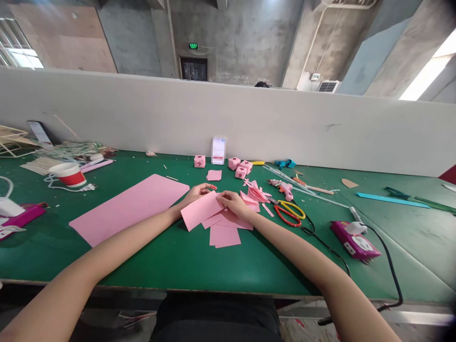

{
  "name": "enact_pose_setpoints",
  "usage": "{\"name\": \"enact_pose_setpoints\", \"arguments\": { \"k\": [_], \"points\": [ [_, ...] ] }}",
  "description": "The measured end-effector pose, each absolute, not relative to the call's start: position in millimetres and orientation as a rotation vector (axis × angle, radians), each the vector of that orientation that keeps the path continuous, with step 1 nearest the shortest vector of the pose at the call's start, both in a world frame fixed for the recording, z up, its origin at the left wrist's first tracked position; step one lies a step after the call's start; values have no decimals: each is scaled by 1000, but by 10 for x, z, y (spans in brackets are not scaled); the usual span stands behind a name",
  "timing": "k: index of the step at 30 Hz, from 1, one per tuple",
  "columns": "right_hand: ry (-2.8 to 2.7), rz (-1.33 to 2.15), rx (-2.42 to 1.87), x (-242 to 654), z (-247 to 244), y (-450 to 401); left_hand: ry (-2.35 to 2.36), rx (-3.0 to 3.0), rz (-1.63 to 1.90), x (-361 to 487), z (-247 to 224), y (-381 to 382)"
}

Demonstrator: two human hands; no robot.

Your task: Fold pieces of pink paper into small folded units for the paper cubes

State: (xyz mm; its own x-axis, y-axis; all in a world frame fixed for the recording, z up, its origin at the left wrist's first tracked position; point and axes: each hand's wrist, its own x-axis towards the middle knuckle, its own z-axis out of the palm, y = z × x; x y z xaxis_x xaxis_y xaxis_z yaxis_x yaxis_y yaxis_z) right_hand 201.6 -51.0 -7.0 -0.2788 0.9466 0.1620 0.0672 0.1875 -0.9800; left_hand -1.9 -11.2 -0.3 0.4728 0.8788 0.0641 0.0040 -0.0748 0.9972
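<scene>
A small rectangular sheet of pink paper [200, 211] is held tilted above the table, its right end pinched by my right hand [233, 203]. At the sheet's upper edge is my left hand [197, 194], its red-nailed fingers curled; the paper hides part of this hand. Beneath lie more loose pink sheets [226, 236], overlapping one another. Just right of my right hand are folded pink pieces and narrow offcuts [257, 194]. Beyond my hands sits a stack of small pink squares [214, 175]. Pink paper cubes with cut-outs [200, 161] stand farther back.
A large pink sheet [130, 206] lies left. Red-and-yellow-handled scissors [288, 213], a pink glue gun [284, 188] and a magenta power strip [355, 241] with a black cable are right. A phone [218, 151] leans on the partition; a paper cup [68, 174] stands left.
</scene>
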Motion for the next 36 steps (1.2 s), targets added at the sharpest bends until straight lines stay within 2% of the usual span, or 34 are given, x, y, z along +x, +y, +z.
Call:
{"name": "enact_pose_setpoints", "arguments": {
  "k": [36],
  "points": [
    [-1500, 1309, -964, 2033, -56, -513, 825, 1524, 900, -12, -32, -18]
  ]
}}
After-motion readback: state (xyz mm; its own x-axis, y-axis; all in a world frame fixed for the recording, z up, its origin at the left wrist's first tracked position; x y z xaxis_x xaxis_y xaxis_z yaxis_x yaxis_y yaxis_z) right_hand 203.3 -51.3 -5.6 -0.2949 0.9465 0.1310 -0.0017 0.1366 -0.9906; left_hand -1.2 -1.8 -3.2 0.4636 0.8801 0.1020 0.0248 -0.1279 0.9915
